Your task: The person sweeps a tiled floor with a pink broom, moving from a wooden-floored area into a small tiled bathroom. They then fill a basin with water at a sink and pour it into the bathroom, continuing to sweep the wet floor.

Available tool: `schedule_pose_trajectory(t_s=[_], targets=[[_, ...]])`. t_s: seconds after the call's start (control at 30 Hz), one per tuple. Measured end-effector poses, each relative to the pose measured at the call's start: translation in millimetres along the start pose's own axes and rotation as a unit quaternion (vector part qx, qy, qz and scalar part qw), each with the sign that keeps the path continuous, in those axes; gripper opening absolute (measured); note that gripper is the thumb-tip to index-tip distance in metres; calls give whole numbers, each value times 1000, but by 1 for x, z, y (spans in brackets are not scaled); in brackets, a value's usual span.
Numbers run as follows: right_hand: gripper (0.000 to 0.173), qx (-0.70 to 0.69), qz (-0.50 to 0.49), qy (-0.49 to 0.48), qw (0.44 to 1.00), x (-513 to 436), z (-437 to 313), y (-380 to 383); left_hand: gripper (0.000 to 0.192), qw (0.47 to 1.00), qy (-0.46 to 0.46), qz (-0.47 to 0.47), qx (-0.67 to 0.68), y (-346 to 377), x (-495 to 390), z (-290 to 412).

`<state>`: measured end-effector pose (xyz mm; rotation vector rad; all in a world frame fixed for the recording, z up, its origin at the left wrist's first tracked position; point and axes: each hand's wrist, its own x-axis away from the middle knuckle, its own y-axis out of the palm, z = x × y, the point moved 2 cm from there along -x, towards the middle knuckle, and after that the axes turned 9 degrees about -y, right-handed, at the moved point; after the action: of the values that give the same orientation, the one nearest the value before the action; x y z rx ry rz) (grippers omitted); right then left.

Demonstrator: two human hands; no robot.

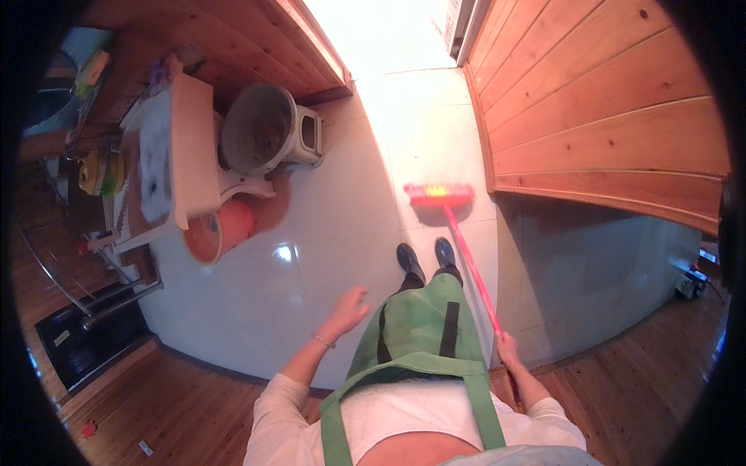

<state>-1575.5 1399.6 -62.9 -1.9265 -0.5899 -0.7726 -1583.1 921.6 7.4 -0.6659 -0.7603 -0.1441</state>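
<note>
My right hand (507,349) grips the long red handle (475,268) of a broom, low at my right side. The broom head (438,194), red with a yellow middle in its bristles, is ahead of my feet, over or on the pale tiled floor (338,209); contact is unclear. My left hand (349,310) hangs free at my left, a bracelet on its wrist, its fingers loosely curled and apart from anything. Dark shoes (411,257) and a green apron (425,314) show below me.
Left of me, a grey bucket (259,131) sits tilted in view by a plastic stool (309,137). Nearby are an orange bucket (221,232) and a pale table (195,145). Wood-panelled walls (594,99) flank a bright doorway (402,35). A metal rail (122,300) curves at far left.
</note>
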Motion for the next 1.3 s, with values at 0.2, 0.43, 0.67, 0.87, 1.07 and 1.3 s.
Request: schedule_pose_trajectory(t_s=[0.2,0.43,0.67,0.87,1.07,1.3], targets=[[34,58,-73,-58,994,-118,-36,59,32,971,-214,-101,-21,28,45,-84],[39,14,98,-118,988,-424,-313,-46,27,940,-246,-37,233,17,10,-40],[39,-102,75,-206,970,-467,-394,-140,24,929,-250,-16,272,-8,-26,-11],[35,26,62,-130,989,-309,-233,-146,22,908,-249,-14,336,-1,-42,-9],[34,54,-10,18,998,-181,-120,-106,20,893,-283,-30,349,14,-47,-17],[34,28,101,-189,976,-431,-217,-117,19,869,-315,-40,380,25,-50,-13]])
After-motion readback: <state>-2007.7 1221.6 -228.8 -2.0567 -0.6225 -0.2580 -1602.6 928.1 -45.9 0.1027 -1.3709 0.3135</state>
